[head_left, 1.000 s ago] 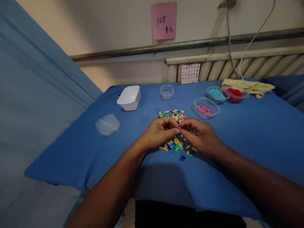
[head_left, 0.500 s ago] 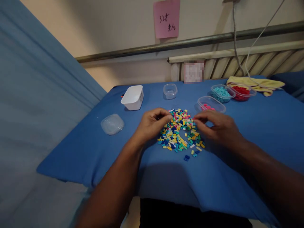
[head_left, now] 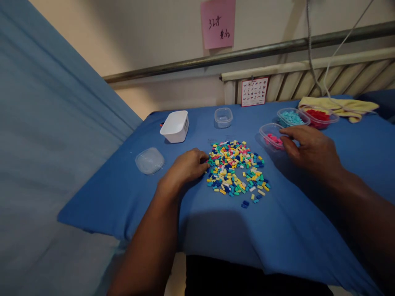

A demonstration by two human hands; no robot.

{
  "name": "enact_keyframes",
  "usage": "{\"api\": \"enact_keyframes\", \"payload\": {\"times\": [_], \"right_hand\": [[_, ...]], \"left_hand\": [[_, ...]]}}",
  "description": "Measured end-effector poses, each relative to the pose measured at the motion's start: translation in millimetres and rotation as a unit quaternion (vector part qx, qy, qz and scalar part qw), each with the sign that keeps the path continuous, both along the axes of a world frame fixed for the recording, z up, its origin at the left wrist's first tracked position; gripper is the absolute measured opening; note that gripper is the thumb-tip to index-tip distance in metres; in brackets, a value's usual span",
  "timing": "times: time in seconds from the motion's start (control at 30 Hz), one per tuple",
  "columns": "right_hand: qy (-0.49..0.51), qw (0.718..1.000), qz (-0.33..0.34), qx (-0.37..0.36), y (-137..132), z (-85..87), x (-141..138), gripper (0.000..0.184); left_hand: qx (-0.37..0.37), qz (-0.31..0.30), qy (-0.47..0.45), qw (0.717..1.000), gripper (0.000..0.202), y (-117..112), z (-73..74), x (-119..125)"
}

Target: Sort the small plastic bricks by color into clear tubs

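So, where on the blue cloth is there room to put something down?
Bare patches: cloth between the clear lids and near-left corner; also between white box and small tub. Crowded: the pile of pieces by the left hand, and far right, three tubs close together, right hand at the nearest.

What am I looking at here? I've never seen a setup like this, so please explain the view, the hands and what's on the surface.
There is no machine: a person works bare-handed, filmed by one head-worn camera looking forward and down. On the blue-covered table lies a pile of small coloured pieces. The left hand is at the pile's left edge; the right hand is at the right side of a transparent tub with pink pieces. Whether either holds a piece can't be made out. Beyond stand a turquoise-filled tub and a red-filled tub, beside a yellow cloth.
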State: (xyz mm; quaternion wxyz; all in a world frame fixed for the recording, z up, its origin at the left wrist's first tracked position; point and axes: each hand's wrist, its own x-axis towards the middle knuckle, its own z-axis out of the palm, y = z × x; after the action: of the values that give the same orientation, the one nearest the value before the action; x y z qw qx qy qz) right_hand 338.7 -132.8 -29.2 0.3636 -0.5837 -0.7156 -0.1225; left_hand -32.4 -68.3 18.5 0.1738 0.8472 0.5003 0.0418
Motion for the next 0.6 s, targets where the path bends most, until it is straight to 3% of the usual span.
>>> {"api": "enact_keyframes", "payload": {"times": [0.1,0.3,0.6], "right_hand": [[-0.004,0.999,0.045,0.011,-5,1.4,-12,0.025],[-0.011,0.989,0.147,0.014,-14,-4.4,-31,0.021],[0.023,0.974,0.218,-0.061,-24,-3.3,-40,0.023]], "left_hand": [[-0.013,-0.009,0.031,0.999,0.019,0,0.6,2],[-0.034,0.056,0.034,0.997,0.019,-1,0.4,-1],[-0.057,0.032,-0.01,0.998,0.02,-2,-2.5,-2]]}}
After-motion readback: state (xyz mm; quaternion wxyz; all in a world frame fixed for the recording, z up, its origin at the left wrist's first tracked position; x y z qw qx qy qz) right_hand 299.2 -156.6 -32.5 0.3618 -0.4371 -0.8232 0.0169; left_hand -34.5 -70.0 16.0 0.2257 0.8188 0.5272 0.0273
